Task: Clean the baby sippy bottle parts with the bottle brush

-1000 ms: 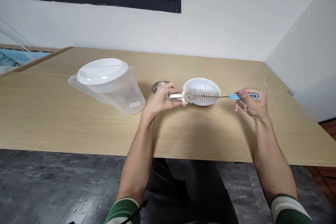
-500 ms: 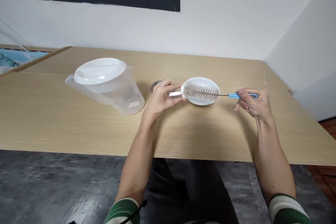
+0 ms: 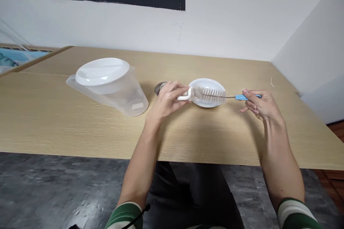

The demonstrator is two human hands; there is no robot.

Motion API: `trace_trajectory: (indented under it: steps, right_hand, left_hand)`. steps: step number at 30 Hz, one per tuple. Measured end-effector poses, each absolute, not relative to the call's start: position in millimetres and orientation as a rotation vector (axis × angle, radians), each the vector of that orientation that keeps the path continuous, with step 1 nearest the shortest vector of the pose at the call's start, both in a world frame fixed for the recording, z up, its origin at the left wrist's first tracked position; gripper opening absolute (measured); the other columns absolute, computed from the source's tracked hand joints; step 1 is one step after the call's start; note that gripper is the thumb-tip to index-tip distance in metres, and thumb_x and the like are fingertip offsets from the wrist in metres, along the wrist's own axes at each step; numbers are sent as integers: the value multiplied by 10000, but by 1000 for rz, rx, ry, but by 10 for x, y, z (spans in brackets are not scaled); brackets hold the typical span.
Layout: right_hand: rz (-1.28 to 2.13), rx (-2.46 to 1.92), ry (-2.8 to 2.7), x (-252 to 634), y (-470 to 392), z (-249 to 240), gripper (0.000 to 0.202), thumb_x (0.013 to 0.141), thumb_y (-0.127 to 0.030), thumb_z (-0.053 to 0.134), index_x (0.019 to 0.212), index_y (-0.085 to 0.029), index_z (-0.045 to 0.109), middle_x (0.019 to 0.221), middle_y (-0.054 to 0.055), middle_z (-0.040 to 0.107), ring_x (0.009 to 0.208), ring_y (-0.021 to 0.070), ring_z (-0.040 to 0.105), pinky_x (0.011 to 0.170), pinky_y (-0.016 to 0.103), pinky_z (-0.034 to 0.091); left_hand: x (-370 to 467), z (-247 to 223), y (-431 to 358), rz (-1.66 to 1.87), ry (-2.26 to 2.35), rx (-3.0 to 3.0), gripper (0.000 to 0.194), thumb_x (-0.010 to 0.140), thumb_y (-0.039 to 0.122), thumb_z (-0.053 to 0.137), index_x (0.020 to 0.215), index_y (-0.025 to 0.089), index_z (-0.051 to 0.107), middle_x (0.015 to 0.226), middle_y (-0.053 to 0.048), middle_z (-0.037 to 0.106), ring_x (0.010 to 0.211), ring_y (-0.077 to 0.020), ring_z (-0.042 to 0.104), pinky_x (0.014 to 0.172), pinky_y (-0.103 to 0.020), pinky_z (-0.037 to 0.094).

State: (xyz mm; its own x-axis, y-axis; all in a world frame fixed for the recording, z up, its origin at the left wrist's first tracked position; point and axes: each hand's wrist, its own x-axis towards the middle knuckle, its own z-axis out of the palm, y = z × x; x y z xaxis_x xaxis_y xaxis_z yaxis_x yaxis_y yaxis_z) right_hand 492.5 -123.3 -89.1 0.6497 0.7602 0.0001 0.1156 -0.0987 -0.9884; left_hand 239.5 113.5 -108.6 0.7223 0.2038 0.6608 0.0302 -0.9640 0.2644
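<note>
My right hand [image 3: 258,104] is closed round the blue handle of a bottle brush [image 3: 213,95], which lies level with its bristles pointing left. My left hand [image 3: 170,96] pinches a small white plastic piece with a looped handle [image 3: 184,96] at the bristle end of the brush. Its far part is hard to make out against the clear bristles, and I cannot tell whether the tip sits inside it. Behind the bristles a white bowl [image 3: 205,83] stands on the table. A round metal lid-like object [image 3: 159,87] is partly hidden behind my left hand.
A translucent plastic pitcher with a white lid [image 3: 113,89] stands on the left of the wooden table [image 3: 80,134]. Toward the right back lies a thin white strip [image 3: 272,82]. A white wall [image 3: 228,18] rises behind the table.
The white piece has turned in my left hand, so its handle loop shows more. Both hands and the brush have shifted slightly right.
</note>
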Motion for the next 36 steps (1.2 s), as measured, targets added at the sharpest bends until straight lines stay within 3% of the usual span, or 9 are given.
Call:
trace_trajectory:
  steps: [6,9,11,14,19,24,27,31,36]
  right_hand:
    - [629,-1600,-802,4973,-1241,-912,490,715,-637,807,614,-192,630,440,-66,365,397,56,310,538,342,610]
    - [690,-1678,-909,5061,-1297,-925,478,726,-628,803,651,-180,653,524,-14,493,444,77,404,420,248,434]
    - [750,-1746,-996,5114,-1321,-937,489,765,-642,763,673,-173,659,530,-23,451,453,61,348,395,223,261]
    - [769,-1774,-1101,5161,-1326,-951,547,828,-696,662,697,-165,676,542,-41,353,489,56,261,450,243,176]
    - [740,-1762,-1123,5195,-1373,-919,512,836,-675,669,808,-168,727,601,-29,395,526,66,303,479,249,207]
    - [723,-1741,-1171,5170,-1422,-867,489,834,-657,680,880,-173,730,754,46,642,530,75,401,478,256,304]
    - [586,-1780,-1180,5129,-1408,-844,475,795,-641,725,927,-185,744,780,60,694,563,96,471,514,262,370]
    - [367,-1810,-1146,5070,-1380,-822,448,742,-613,779,954,-219,771,827,64,726,708,161,621,628,295,491]
    - [290,-1805,-1198,5027,-1356,-840,399,748,-594,786,958,-255,795,974,79,762,818,208,683,709,335,547]
  left_hand:
    - [2391,-1078,1156,1049,174,2663,377,882,443,720,1202,243,726,1053,-77,669,979,-230,612,889,-381,476]
    - [2400,-1085,1151,1053,174,2620,389,863,441,745,1199,247,728,1046,-72,674,974,-225,621,890,-382,484]
    - [2405,-1092,1149,1068,154,2586,396,850,433,761,1200,249,730,1045,-70,680,973,-223,627,890,-382,491]
    - [2401,-1095,1156,1087,133,2519,421,828,437,785,1206,260,731,1059,-68,684,983,-222,637,884,-376,507]
    - [2374,-1059,1173,1117,136,2364,499,740,494,846,1165,253,743,1089,-68,684,975,-215,657,869,-360,532]
    - [2370,-1050,1178,1053,169,2317,594,700,540,860,1192,244,710,1099,-77,692,1008,-224,653,896,-376,538]
    - [2371,-1059,1188,1005,162,2268,710,667,562,872,1261,230,669,1121,-86,689,1027,-230,652,909,-378,539]
    - [2371,-1046,1183,991,191,2260,628,675,540,875,1193,227,706,1121,-81,708,1024,-230,654,927,-383,524]
    - [2384,-1027,1157,978,243,2249,533,705,520,858,1133,227,735,1123,-83,725,1022,-236,670,944,-401,518]
